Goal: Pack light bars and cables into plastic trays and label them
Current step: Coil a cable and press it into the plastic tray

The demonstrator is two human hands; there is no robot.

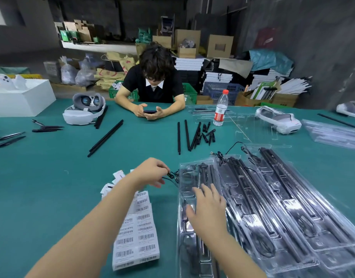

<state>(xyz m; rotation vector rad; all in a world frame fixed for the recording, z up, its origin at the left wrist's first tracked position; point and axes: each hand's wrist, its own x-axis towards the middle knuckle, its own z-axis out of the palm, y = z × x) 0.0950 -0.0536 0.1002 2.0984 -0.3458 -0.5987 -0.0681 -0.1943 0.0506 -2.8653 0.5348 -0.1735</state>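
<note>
— What sits nearest, at the table's (52, 187) near edge?

— A label sheet (136, 235), barcodes up, left of a clear tray (189, 247). The right hand (207, 211) lies flat on that tray, fingers spread.

— And the left hand (150, 173)?

— Just beyond the sheet, beside the tray's far left corner, its fingertips pinching a thin black cable (172, 176).

— Where are the light bars?

— Some already lie in the trays: two more trays (277, 207) overlap to the right, toward the table's right edge, each holding black bars and cables. Loose bars (187, 135) lie further out, mid-table, with short black pieces beside them.

— Farther still?

— A water bottle (220, 109) stands upright past the loose bars. At the far edge a person (152, 81) holds a phone (150, 112) in both hands; a white headset (84, 111) rests to their left.
</note>
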